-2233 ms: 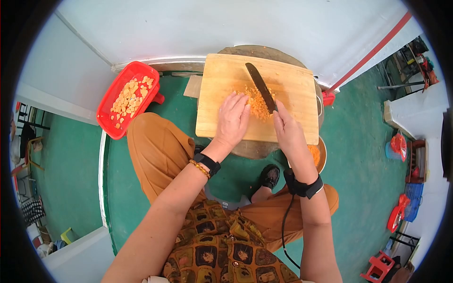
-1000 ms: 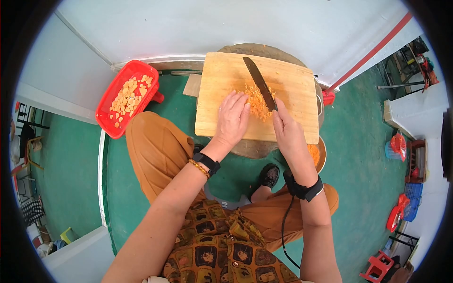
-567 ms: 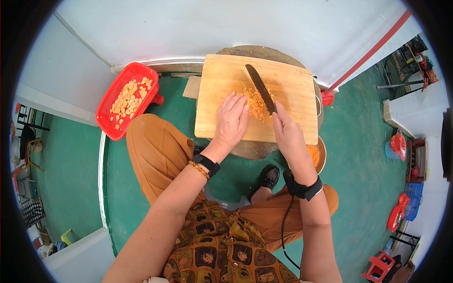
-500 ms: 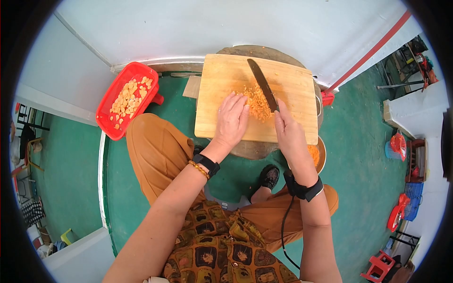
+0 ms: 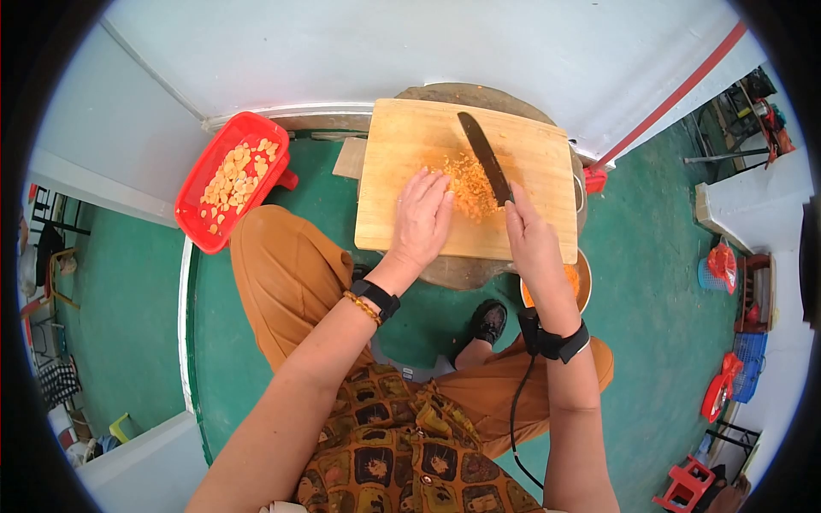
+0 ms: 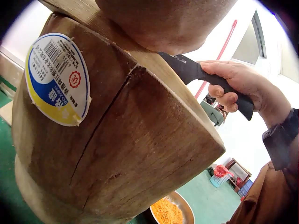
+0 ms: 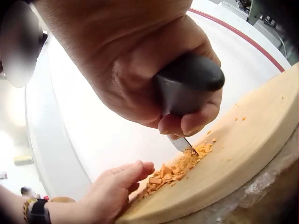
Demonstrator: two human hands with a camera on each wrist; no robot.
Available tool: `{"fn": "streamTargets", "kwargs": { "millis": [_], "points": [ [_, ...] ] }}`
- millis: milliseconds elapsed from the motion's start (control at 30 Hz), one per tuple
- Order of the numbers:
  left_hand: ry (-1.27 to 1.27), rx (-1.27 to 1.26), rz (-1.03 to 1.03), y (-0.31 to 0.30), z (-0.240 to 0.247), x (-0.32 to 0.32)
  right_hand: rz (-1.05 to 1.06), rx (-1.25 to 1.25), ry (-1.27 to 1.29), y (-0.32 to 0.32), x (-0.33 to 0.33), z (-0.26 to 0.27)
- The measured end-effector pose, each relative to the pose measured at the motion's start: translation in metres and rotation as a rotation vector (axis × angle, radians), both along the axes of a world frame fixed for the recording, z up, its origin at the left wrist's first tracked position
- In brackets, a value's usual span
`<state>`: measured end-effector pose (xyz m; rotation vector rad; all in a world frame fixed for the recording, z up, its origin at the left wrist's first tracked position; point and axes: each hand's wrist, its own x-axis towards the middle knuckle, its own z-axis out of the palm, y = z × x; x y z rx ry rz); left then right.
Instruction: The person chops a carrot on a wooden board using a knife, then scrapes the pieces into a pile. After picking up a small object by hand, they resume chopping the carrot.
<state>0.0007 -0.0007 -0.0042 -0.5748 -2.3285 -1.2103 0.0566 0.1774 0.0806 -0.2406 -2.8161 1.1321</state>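
Observation:
On a wooden cutting board [image 5: 389, 171] lies a small heap of finely chopped orange pieces [image 5: 466, 184] that look like carrot. My right hand [image 5: 534, 239] grips the black handle of a dark-bladed kitchen knife [image 5: 486, 158], its blade slanting away along the right side of the heap. In the right wrist view the knife's blade [image 7: 182, 143] comes down right at the chopped pieces [image 7: 175, 170]. My left hand [image 5: 421, 218] rests at the heap's left edge, fingers extended together and pointing away from me. The left wrist view shows the right hand's fingers wrapped around the knife handle [image 6: 229, 88].
The board lies on a round wooden block [image 6: 117, 140] with a lengthwise crack. A metal bowl [image 5: 585, 299] of orange bits stands low at the right. On the left, a red basin [image 5: 190, 209] contains orange slices. A white wall [image 5: 410, 51] rises behind the board.
My right hand has moved the knife rightward across the heap, from near the left fingertips to the heap's right side. The left hand stays in place.

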Motion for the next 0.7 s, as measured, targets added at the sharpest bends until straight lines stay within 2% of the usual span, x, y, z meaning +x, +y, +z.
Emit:
{"fn": "streamTargets", "kwargs": {
  "millis": [33,133,333,433,633,700],
  "points": [
    [0.000,0.007,-0.002,0.001,0.000,0.000,-0.015,-0.019,-0.010,0.000,0.001,0.003],
    [-0.010,0.024,-0.010,0.001,0.000,0.000,0.047,0.062,0.170,0.010,-0.003,-0.020],
    [0.006,0.017,-0.006,0.001,-0.001,-0.001,-0.045,-0.030,-0.045,0.003,-0.001,0.007],
    [-0.008,0.020,-0.010,0.001,0.001,0.000,0.034,0.057,0.172,0.014,-0.003,-0.028],
    [0.011,0.025,-0.017,0.001,-0.002,-0.001,-0.062,-0.021,-0.012,0.008,-0.002,-0.002],
    [-0.004,0.016,-0.015,0.000,0.000,0.001,-0.028,0.000,0.053,0.014,-0.003,-0.016]
  ]
}}
